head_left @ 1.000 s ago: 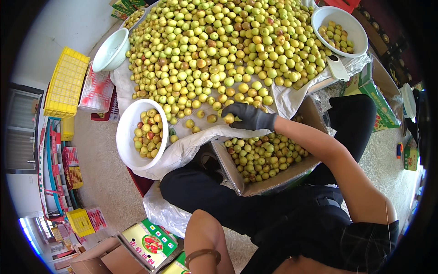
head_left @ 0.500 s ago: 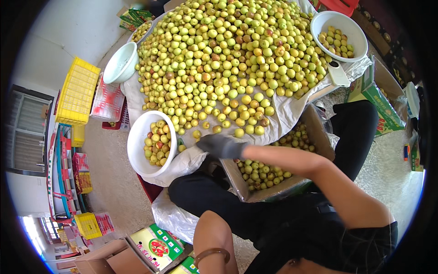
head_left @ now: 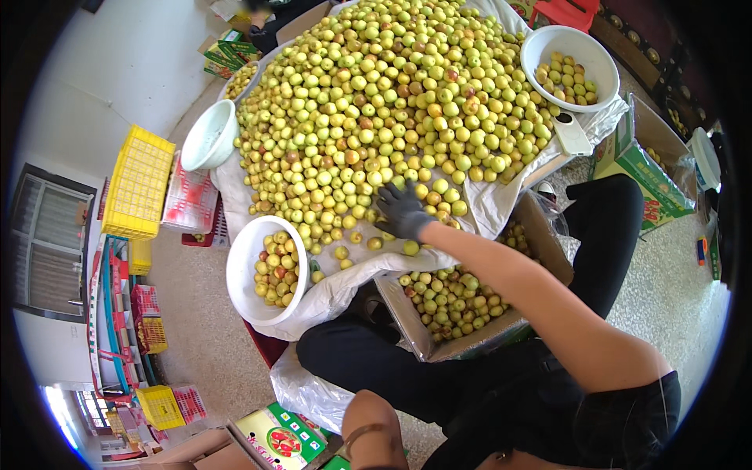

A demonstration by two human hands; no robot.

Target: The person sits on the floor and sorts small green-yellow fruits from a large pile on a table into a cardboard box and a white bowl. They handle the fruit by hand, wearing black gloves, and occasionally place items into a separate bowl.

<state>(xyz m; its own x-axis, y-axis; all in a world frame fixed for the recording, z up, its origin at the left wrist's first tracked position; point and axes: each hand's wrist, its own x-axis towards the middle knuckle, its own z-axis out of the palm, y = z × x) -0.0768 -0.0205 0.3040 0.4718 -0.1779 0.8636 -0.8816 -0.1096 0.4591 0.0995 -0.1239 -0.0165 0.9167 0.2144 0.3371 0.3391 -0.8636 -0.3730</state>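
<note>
A large heap of round yellow-green fruits [head_left: 345, 117], looking like jujubes, some with brown-red patches, spreads over a pale cloth [head_left: 489, 202]. My right hand [head_left: 401, 211], in a dark grey glove, lies at the heap's near edge. Its fingers are spread and touch the fruits; nothing is gripped. Below that forearm stands an open cardboard box [head_left: 551, 239] partly filled with the same fruits, between my legs. To the left of the hand, a white bowl [head_left: 241, 266] holds redder fruits. My left arm, with a bracelet, shows at the lower edge, but its hand is out of view.
Another white bowl [head_left: 607, 66] of fruits and a white phone [head_left: 573, 135] sit at the right of the heap. A pale green bowl [head_left: 223, 133] stands at its left. Yellow crates [head_left: 137, 182] are stacked farther left; a green box [head_left: 650, 184] stands on the right.
My right hand has moved up and to the right, from beside the white bowl onto the heap's near edge. Its fingers now show spread. The whole view has shifted slightly.
</note>
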